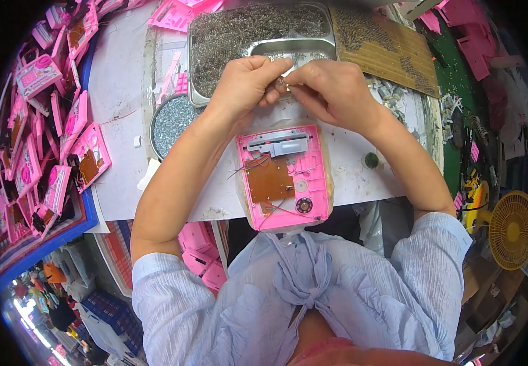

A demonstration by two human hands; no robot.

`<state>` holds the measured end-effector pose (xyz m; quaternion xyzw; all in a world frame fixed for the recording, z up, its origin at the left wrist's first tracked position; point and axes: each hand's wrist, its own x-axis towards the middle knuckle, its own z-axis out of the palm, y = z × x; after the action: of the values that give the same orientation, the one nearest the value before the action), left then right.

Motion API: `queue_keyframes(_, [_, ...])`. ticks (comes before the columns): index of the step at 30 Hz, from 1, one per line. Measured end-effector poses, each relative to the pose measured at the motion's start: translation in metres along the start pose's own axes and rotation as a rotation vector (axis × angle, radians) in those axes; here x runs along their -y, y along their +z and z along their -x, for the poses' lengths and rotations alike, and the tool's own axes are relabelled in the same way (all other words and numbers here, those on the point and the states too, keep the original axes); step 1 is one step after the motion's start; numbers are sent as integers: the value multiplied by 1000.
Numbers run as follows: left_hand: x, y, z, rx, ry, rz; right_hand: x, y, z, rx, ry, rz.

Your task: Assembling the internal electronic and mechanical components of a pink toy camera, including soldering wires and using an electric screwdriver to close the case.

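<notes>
My left hand (247, 84) and my right hand (337, 88) meet above the front edge of a metal tray (192, 67). Fingertips of both are pinched together around something tiny and shiny, too small to make out. A tangled heap of small metal springs (233, 36) fills most of the tray. Below my hands lies an open pink plastic toy housing (320, 183), its inside facing up. In it are a brown circuit board (267, 181), a grey plastic mechanism (282, 145), a small round speaker (304, 205) and thin loose wires.
A round dish of small screws (175, 125) stands left of the tray. Cardboard with small springs (392, 49) lies to the right, near scattered metal parts (392, 97). Pink housings are piled in a blue-rimmed bin (87, 216) at far left. A yellow fan (513, 230) stands at right.
</notes>
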<state>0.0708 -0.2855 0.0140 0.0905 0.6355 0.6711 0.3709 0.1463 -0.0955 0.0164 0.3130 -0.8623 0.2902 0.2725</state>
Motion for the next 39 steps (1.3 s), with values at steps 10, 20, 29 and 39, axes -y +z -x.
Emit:
queue_keyframes(10, [-5,0,23,18,78,189,5,3,11,-65,564,-534])
queue_keyframes(20, [3,-7,10,-64,106,-292,5,5,2,73,103,-20])
queue_keyframes(29, [8,-12,81,-96,206,-337,-1,4,5,143,417,282])
queue_keyframes(39, [77,41,159,217,-323,649,121,6,55,-438,503,-756])
